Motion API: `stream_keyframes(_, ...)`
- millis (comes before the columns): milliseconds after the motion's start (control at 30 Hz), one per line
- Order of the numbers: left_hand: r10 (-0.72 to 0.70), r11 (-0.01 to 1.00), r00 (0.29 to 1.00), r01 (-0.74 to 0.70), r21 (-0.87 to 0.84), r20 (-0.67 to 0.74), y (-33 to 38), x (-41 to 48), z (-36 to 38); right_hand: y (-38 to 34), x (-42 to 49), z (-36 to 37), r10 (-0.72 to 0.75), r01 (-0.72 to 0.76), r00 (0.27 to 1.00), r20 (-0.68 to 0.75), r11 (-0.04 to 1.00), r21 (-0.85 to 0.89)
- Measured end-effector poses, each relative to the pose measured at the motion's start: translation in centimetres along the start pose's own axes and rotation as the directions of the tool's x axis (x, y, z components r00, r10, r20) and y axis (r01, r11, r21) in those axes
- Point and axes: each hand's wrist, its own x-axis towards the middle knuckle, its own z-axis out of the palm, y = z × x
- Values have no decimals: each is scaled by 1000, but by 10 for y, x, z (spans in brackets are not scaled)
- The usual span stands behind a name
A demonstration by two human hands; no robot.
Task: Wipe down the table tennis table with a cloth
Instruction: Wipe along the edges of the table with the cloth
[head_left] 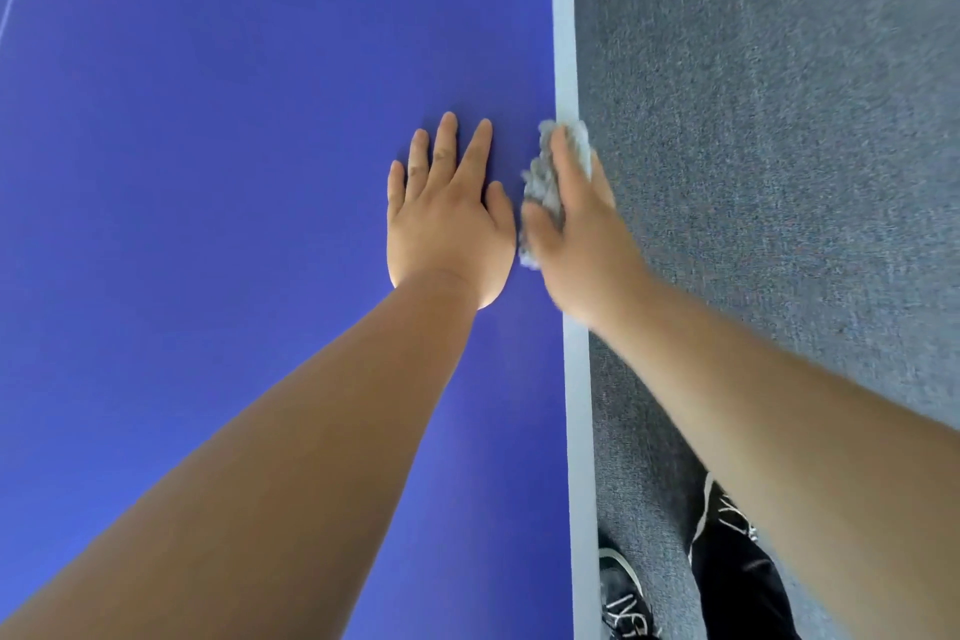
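Left hand lies flat, fingers spread; right hand close beside it, fingers extended.

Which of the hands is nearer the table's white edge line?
Right. The right hand presses the cloth onto the white edge line; the left hand lies flat on the blue surface, apart from it.
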Motion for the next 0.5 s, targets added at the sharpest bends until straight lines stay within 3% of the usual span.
stream_keyframes(133, -19, 1000, 1000, 19, -1, 5, 0, 0, -1, 7, -53, 10, 25, -25, 1000, -4, 997, -66)
stream_keyframes(367, -1, 1000, 1000, 1, -7, -11, -1, 1, 2, -5, 55, -2, 65, -75, 995, -72, 987, -142)
stream_keyframes(500, 4, 1000, 1000, -4, 14, -1, -2, -1, 0, 3, 4, 3, 26, -26, 999, -33, 1000, 2)
